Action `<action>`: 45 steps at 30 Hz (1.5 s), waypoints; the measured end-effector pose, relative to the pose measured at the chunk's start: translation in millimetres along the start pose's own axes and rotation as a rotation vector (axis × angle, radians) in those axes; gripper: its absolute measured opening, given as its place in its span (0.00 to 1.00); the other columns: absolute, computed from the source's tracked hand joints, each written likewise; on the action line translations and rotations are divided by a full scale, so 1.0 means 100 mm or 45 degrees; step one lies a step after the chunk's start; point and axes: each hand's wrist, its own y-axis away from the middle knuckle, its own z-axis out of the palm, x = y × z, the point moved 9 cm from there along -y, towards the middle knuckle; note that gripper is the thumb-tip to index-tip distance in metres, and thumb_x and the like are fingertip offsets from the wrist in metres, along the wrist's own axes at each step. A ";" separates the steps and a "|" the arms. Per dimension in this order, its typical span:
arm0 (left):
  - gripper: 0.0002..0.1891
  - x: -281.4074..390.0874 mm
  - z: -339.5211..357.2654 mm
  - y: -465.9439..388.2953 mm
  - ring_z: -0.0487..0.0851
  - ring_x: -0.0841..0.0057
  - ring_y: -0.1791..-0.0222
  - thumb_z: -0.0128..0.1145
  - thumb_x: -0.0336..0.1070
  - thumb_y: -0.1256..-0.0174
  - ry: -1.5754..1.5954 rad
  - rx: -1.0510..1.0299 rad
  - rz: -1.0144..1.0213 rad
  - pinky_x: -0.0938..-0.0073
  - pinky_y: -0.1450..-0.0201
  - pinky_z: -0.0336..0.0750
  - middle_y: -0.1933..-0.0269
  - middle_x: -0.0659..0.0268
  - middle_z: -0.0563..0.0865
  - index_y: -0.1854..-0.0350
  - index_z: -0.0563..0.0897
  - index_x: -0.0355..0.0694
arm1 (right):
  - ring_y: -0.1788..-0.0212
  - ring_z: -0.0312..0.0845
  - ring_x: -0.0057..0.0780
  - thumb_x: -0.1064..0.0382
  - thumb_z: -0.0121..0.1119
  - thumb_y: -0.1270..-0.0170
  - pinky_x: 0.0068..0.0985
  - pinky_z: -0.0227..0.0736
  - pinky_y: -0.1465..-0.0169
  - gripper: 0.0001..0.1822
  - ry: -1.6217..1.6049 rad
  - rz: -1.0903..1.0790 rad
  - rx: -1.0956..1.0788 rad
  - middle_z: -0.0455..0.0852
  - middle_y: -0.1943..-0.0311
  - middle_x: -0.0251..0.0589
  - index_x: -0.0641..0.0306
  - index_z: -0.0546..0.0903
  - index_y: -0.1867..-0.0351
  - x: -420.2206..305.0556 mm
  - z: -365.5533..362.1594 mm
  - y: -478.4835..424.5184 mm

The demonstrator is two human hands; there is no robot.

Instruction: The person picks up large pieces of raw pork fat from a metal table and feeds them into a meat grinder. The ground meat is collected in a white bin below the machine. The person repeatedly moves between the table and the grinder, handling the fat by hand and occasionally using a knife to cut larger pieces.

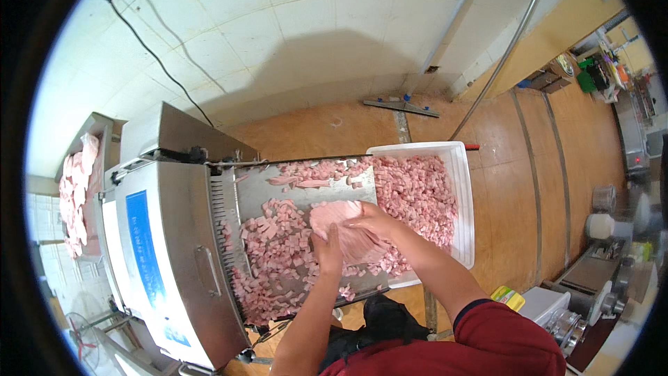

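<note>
A wide, pale pink slab of raw meat or fat [334, 214], scored with parallel cuts, is held in both hands above a metal outfeed tray [250, 180]. My left hand [329, 250] grips its near left side, with the thumb on top. My right hand [374, 222] has hold of its right edge. Diced pink pieces [282, 243] are spread over the tray beneath and to the left. Off the tray's right end, a white plastic tub [463, 209] holds a heap of similar cubes [417, 198].
To the left stands a stainless steel cutting machine [182, 250] with a comb-like outlet [222, 230]. Slabs of meat [77, 196] lie on its far infeed side. A power cord [156, 57] runs down the wall. A floor squeegee [402, 107] and a long pole [501, 57] are beyond the tub.
</note>
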 end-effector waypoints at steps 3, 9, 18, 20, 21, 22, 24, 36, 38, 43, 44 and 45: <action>0.30 0.72 -0.15 0.22 0.75 0.64 0.35 0.59 0.42 0.24 -0.284 0.008 0.283 0.65 0.31 0.69 0.35 0.48 0.77 0.30 0.66 0.25 | 0.45 0.82 0.24 0.75 0.66 0.34 0.25 0.78 0.38 0.25 -0.093 -0.088 0.078 0.84 0.44 0.41 0.71 0.74 0.36 -0.68 0.31 0.29; 0.22 2.74 -1.05 0.75 0.84 0.66 0.51 0.65 0.37 0.30 -0.190 0.147 0.600 0.64 0.48 0.79 0.51 0.48 0.86 0.43 0.74 0.28 | 0.47 0.82 0.22 0.71 0.67 0.32 0.24 0.78 0.42 0.20 -0.116 -0.539 0.064 0.85 0.47 0.39 0.71 0.76 0.41 -2.49 1.63 0.70; 0.23 4.93 -4.02 1.72 0.87 0.68 0.52 0.63 0.39 0.30 -0.312 0.437 1.279 0.67 0.51 0.81 0.53 0.53 0.89 0.39 0.78 0.31 | 0.50 0.81 0.22 0.67 0.66 0.30 0.25 0.78 0.46 0.15 -0.532 -0.764 -0.280 0.85 0.51 0.39 0.68 0.77 0.46 -3.65 5.03 0.64; 0.24 5.08 -4.72 1.62 0.87 0.70 0.53 0.63 0.42 0.31 -0.442 0.443 1.267 0.69 0.51 0.80 0.52 0.54 0.89 0.39 0.79 0.31 | 0.48 0.82 0.26 0.68 0.62 0.28 0.28 0.78 0.43 0.16 -0.700 -0.624 -0.426 0.85 0.49 0.41 0.67 0.78 0.42 -3.57 5.81 0.42; 0.24 5.11 -5.08 1.55 0.86 0.72 0.53 0.63 0.43 0.30 -0.479 0.415 1.121 0.69 0.50 0.79 0.50 0.55 0.89 0.40 0.80 0.31 | 0.46 0.82 0.31 0.65 0.62 0.27 0.33 0.77 0.41 0.17 -0.728 -0.565 -0.417 0.85 0.47 0.43 0.66 0.78 0.41 -3.48 6.17 0.32; 0.24 5.15 -5.41 1.49 0.86 0.72 0.52 0.63 0.44 0.30 -0.476 0.377 1.095 0.69 0.49 0.79 0.49 0.55 0.88 0.39 0.80 0.31 | 0.46 0.82 0.32 0.64 0.62 0.28 0.34 0.77 0.41 0.17 -0.747 -0.523 -0.405 0.85 0.47 0.43 0.66 0.78 0.41 -3.40 6.49 0.20; 0.24 5.07 -5.95 1.19 0.85 0.72 0.51 0.62 0.44 0.29 -0.439 0.275 1.039 0.69 0.48 0.79 0.48 0.56 0.88 0.39 0.79 0.31 | 0.45 0.81 0.34 0.62 0.63 0.28 0.35 0.76 0.40 0.19 -0.758 -0.442 -0.351 0.85 0.46 0.44 0.67 0.78 0.41 -3.17 6.95 -0.15; 0.33 1.51 -6.07 -0.64 0.63 0.56 0.22 0.35 0.57 0.17 -0.240 -0.022 0.689 0.61 0.21 0.58 0.22 0.51 0.65 0.21 0.64 0.38 | 0.45 0.85 0.35 0.54 0.59 0.27 0.33 0.79 0.41 0.32 0.215 -0.512 0.529 0.85 0.44 0.51 0.67 0.68 0.27 -2.26 4.33 0.31; 0.35 1.54 -5.64 -0.53 0.67 0.58 0.24 0.34 0.61 0.18 0.242 -0.235 0.531 0.60 0.23 0.62 0.23 0.52 0.67 0.21 0.64 0.39 | 0.51 0.88 0.35 0.55 0.58 0.27 0.34 0.81 0.46 0.27 0.072 -0.255 0.841 0.87 0.49 0.50 0.65 0.71 0.31 -1.81 3.16 0.76; 0.41 1.59 -5.06 -0.34 0.77 0.59 0.32 0.34 0.70 0.22 0.827 -0.588 -0.040 0.57 0.30 0.73 0.28 0.54 0.75 0.21 0.63 0.41 | 0.63 0.88 0.33 0.57 0.58 0.28 0.27 0.81 0.62 0.18 -0.185 -0.018 1.199 0.89 0.60 0.45 0.64 0.79 0.42 -0.81 1.55 1.26; 0.42 1.61 -4.98 -0.33 0.76 0.57 0.32 0.33 0.71 0.22 0.906 -0.663 -0.160 0.56 0.30 0.71 0.28 0.54 0.75 0.20 0.62 0.40 | 0.64 0.88 0.33 0.57 0.58 0.28 0.28 0.81 0.62 0.18 -0.221 0.048 1.208 0.89 0.60 0.45 0.64 0.79 0.42 -0.58 1.34 1.21; 0.43 1.68 -4.93 -0.34 0.78 0.58 0.35 0.35 0.72 0.23 0.845 -0.573 -0.181 0.56 0.32 0.74 0.30 0.54 0.77 0.21 0.63 0.40 | 0.64 0.88 0.32 0.57 0.58 0.28 0.28 0.81 0.64 0.18 -0.173 0.085 1.200 0.89 0.61 0.44 0.65 0.80 0.44 -0.40 1.16 1.06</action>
